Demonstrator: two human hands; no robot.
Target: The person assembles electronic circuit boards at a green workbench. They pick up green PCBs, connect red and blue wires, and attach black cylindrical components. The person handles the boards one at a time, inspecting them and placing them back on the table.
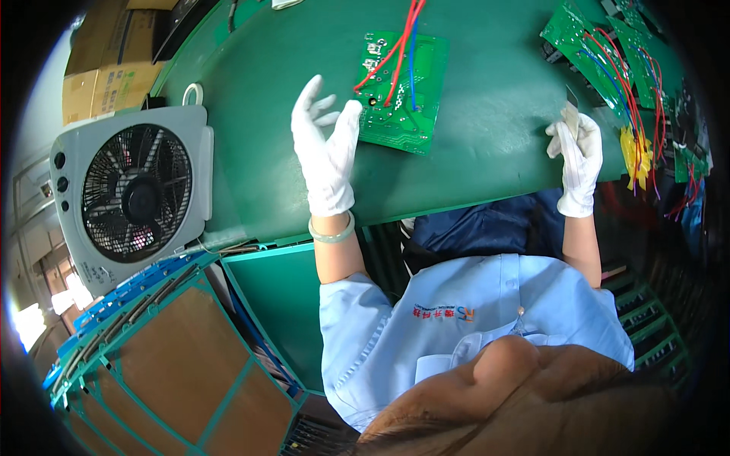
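Note:
A green circuit board [427, 80] lies on the green work surface [258, 129], with red wires [401, 64] and a blue wire [412, 72] rising from it. My left hand [328, 156], in a white glove, is at the board's left edge with fingers spread and nothing in them. Its thumb overlaps the edge; whether it touches the board I cannot tell. Farther right, above the table's near edge, my gloved right hand [579, 156] pinches a small, thin, flat grey piece [571, 97] that points up from the fingertips. Its exact kind is unclear.
More circuit boards [582, 53] with red and blue wires are piled at the far right, beside yellow material [637, 156]. A grey box fan [137, 186] stands at the left, before cardboard boxes [106, 87]. Below it is a green-framed brown panel [179, 342].

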